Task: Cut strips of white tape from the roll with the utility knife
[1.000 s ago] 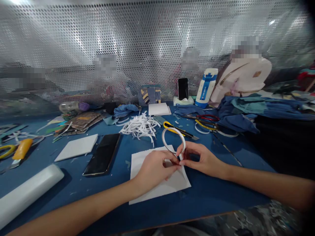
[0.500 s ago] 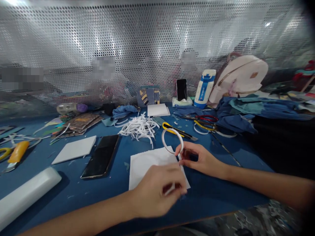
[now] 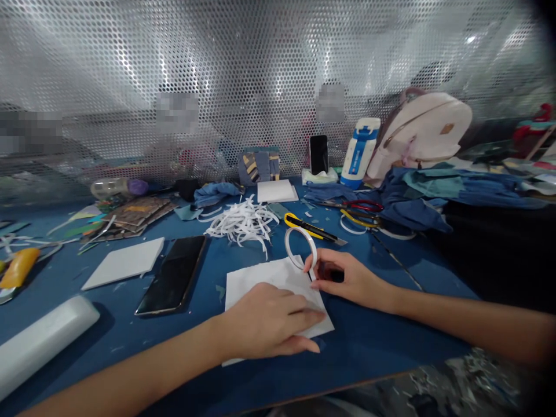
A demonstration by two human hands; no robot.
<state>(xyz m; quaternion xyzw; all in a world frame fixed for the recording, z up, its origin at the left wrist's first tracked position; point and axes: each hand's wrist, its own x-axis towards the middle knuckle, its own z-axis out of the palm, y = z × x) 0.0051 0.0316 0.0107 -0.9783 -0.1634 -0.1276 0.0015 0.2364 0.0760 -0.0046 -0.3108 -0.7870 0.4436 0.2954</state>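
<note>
A roll of narrow white tape [image 3: 313, 246] stands on edge in my right hand [image 3: 350, 277], pinched between the thumb and fingers. A strip seems to hang from it toward the paper. Beneath lies a white sheet of paper [image 3: 244, 282] on the blue table. Across its lower part rests my left hand [image 3: 269, 321], palm down with the fingers stretched toward the right and the thumb apart. That hand hides much of the sheet. Just behind the roll is a yellow and black utility knife [image 3: 315, 228].
Left of the paper are a phone [image 3: 172, 277], a stack of white sheets [image 3: 124, 263] and a long white case [image 3: 47, 344]. Curled paper strips [image 3: 243, 223] form a heap behind. Scissors [image 3: 362, 213], a bottle [image 3: 359, 153] and a backpack [image 3: 423, 136] stand or lie farther right.
My left hand has uncurled from a loose, raised pinch and come down flat onto the paper. The right hand still holds the tape roll. The view has shifted slightly.
</note>
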